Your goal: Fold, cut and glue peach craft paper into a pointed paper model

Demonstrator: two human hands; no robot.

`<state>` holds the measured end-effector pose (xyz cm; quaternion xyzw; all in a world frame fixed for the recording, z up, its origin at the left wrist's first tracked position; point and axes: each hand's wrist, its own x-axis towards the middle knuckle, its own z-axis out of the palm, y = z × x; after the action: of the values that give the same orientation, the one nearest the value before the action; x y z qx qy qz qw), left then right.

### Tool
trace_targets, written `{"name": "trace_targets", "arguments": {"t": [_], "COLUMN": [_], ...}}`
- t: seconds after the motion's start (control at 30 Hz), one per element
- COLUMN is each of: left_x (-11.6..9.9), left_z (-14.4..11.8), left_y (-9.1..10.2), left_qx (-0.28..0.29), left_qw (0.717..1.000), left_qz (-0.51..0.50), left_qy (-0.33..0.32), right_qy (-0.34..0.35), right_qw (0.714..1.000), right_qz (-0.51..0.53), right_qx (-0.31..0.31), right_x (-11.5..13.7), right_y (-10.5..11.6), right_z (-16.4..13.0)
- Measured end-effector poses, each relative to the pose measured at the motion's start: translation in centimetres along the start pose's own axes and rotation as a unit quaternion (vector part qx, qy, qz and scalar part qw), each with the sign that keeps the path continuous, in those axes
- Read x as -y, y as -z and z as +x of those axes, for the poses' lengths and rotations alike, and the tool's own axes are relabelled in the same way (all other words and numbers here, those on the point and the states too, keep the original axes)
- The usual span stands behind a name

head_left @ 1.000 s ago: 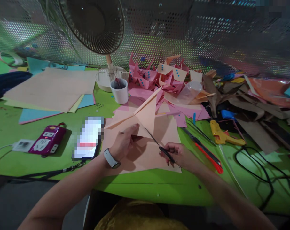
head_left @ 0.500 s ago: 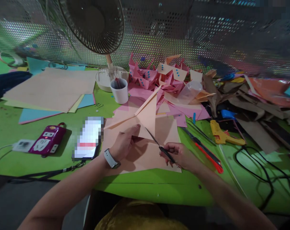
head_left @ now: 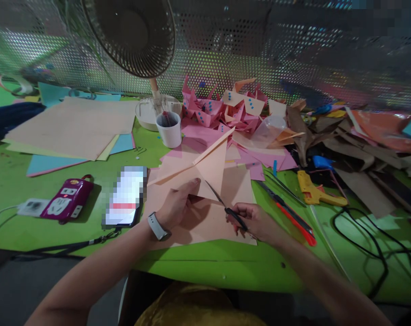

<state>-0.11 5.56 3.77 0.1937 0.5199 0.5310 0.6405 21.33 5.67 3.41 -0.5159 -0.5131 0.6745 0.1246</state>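
Note:
Between thumb and fingers, my left hand [head_left: 178, 201] pinches the lower left of a folded peach paper [head_left: 212, 170], whose pointed tip rises away from me. A grey watch band is on that wrist. My right hand [head_left: 248, 219] is closed round the dark handles of a pair of scissors [head_left: 235, 216]. Their blades reach up and left across the folded paper's lower part, near my left thumb. Under both hands lies a larger peach sheet [head_left: 208, 226] on the green table. My left fingers are partly hidden by the folded paper.
A phone [head_left: 125, 194] and a purple power strip [head_left: 67, 199] lie to the left. A red utility knife [head_left: 290, 215] and a yellow glue gun [head_left: 317, 190] lie right. A white cup [head_left: 169, 131], a fan [head_left: 130, 36] and pink folded papers [head_left: 205, 108] stand behind.
The folded paper's raised tip has shifted slightly right and toward me. Both hands have stayed nearly in place, still holding the paper and the scissors.

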Motion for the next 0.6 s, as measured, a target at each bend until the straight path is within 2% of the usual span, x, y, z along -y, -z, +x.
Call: {"name": "trace_targets", "arguments": {"t": [0.2,0.37,0.6], "left_x": [0.09,0.23,0.71], "left_z": [0.11,0.13,0.26], "left_y": [0.04,-0.04,0.35], "left_qx": [-0.023,0.018,0.044], "left_qw": [0.999,0.999,0.999], "left_qz": [0.027,-0.031,-0.020], "left_qy": [-0.006,-0.003,-0.021], "right_qy": [0.001,-0.001,-0.005], "right_qw": [1.000,1.000,1.000], "right_qz": [-0.006,-0.001,0.003], "right_qx": [-0.002,-0.004,-0.003], "right_x": [0.01,-0.11,0.35], "right_y": [-0.06,-0.06,-0.12], "right_z": [-0.05,0.06,-0.13]}}
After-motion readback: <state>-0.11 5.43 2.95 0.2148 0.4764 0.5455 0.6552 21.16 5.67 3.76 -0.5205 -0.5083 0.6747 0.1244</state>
